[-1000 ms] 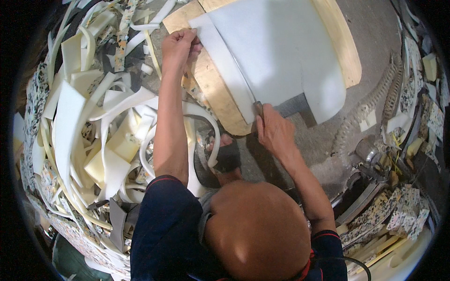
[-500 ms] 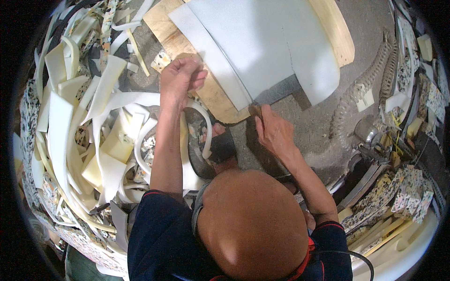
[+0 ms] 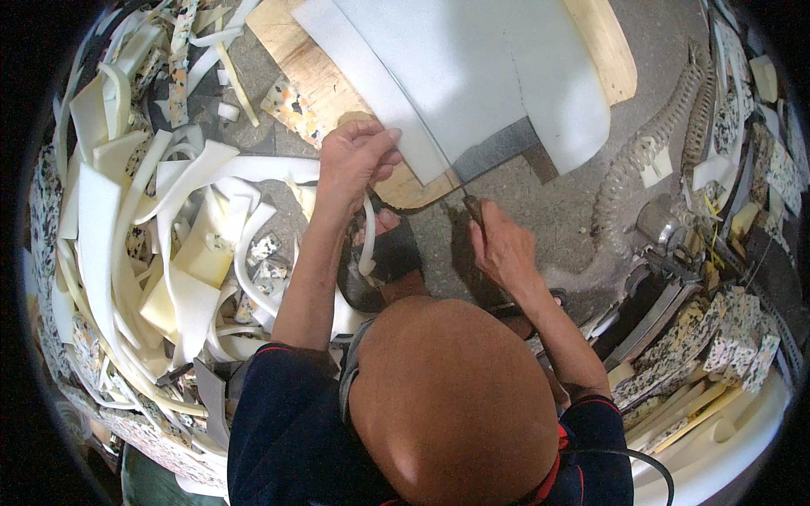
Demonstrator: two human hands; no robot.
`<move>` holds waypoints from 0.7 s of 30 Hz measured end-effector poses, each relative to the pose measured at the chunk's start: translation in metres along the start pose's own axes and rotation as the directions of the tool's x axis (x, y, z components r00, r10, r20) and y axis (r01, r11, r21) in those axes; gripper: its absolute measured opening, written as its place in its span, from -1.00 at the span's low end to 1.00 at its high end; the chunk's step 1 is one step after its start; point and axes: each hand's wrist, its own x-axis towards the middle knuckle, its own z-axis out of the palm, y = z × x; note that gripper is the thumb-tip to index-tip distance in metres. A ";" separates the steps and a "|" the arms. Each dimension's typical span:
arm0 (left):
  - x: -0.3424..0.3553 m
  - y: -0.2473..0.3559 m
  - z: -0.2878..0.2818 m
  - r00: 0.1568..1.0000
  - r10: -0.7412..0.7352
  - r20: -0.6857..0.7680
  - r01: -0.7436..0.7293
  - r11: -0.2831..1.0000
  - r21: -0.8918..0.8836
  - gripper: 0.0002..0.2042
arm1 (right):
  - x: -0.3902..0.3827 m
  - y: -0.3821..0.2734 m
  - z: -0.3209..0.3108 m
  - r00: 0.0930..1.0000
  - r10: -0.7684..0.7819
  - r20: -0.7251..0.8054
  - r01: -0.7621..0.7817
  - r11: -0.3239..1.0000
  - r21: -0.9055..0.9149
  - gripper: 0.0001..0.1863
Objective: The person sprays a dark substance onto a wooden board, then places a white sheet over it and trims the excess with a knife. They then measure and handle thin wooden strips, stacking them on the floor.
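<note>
My right hand (image 3: 504, 249) grips the dark handle of a knife (image 3: 476, 209); its thin blade points up at the near corner of a large white foam sheet (image 3: 481, 67). A straight cut line parts a white foam strip (image 3: 359, 72) from the sheet's left side. Both lie on a wooden board (image 3: 283, 42) with rounded corners. At the strip's left edge is my left hand (image 3: 359, 160), its fingers curled and thumb against them; whether it pinches the foam is hidden. A dark grey flat piece (image 3: 498, 150) lies beside the blade at the sheet's notched near edge.
White and yellowish foam offcuts (image 3: 110, 236) pile up on the left. A speckled foam piece (image 3: 295, 114) touches the board's left side. On the right lie a coiled hose (image 3: 620, 185), a metal cup-shaped tool part (image 3: 661, 221) and speckled foam blocks (image 3: 730, 341). My sandalled foot (image 3: 396, 253) is below the board.
My left hand has moved right and down to the strip's edge. My right hand has drawn slightly down and right, and the knife blade now shows. The view has shifted a little.
</note>
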 end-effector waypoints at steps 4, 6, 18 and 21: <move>-0.001 -0.002 0.006 1.000 0.022 -0.015 -0.021 0.999 0.040 -0.74 | -0.002 0.004 0.005 0.999 -0.024 -0.048 0.024 1.000 0.000 -0.72; -0.001 -0.002 0.008 0.999 0.031 -0.017 -0.030 0.998 0.062 -0.75 | -0.003 0.005 0.004 0.999 -0.018 -0.043 0.018 1.000 -0.017 -0.72; 0.000 -0.003 0.007 0.999 0.033 -0.033 -0.029 0.995 0.094 -0.78 | -0.022 0.008 -0.005 0.996 0.061 0.058 -0.059 0.998 -0.028 -0.70; -0.002 -0.004 0.008 0.999 0.039 -0.027 -0.036 0.995 0.092 -0.79 | -0.031 0.011 -0.006 0.995 0.073 0.072 -0.069 0.996 -0.052 -0.70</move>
